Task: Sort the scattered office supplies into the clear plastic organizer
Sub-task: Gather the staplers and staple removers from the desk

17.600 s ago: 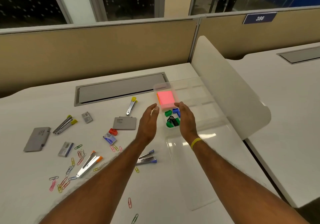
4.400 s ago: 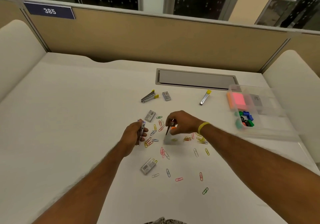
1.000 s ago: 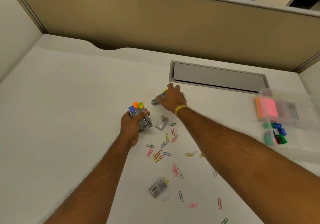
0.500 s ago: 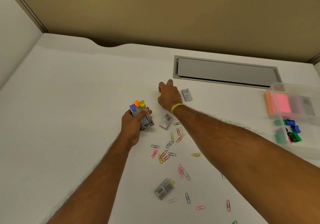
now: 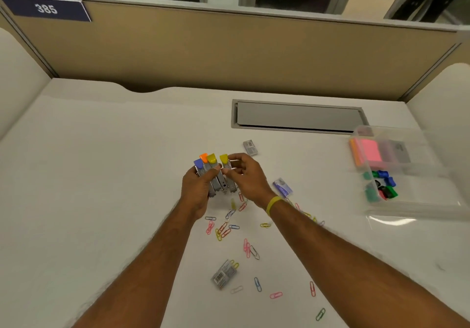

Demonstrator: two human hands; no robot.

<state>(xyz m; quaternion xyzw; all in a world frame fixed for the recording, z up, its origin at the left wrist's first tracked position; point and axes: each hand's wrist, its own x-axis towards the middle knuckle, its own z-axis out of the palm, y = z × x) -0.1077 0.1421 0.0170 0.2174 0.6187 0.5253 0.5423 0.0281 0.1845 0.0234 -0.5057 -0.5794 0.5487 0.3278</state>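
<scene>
My left hand (image 5: 197, 190) grips a bundle of small metal staplers (image 5: 213, 175) with purple, orange and yellow tips, held upright above the white desk (image 5: 101, 175). My right hand (image 5: 248, 176) pinches another yellow-tipped stapler (image 5: 225, 167) against that bundle. Coloured paper clips (image 5: 223, 230) lie scattered below my hands. Three staple boxes rest on the desk: one (image 5: 250, 147) behind my hands, one (image 5: 282, 188) by my right wrist, one (image 5: 223, 274) nearer me. The clear plastic organizer (image 5: 432, 200) stands at the right with pink sticky notes (image 5: 371, 151) and coloured binder clips (image 5: 384, 188) inside.
A grey cable hatch (image 5: 297, 116) is set in the desk behind the supplies. A tan partition (image 5: 229, 53) with a "385" sign (image 5: 45, 8) closes the back. White side dividers stand at the left (image 5: 15, 81) and right (image 5: 442, 94) edges.
My right hand picked up the yellow-tipped stapler from the desk behind and brought it back to the bundle in my left hand. The view tilted up.
</scene>
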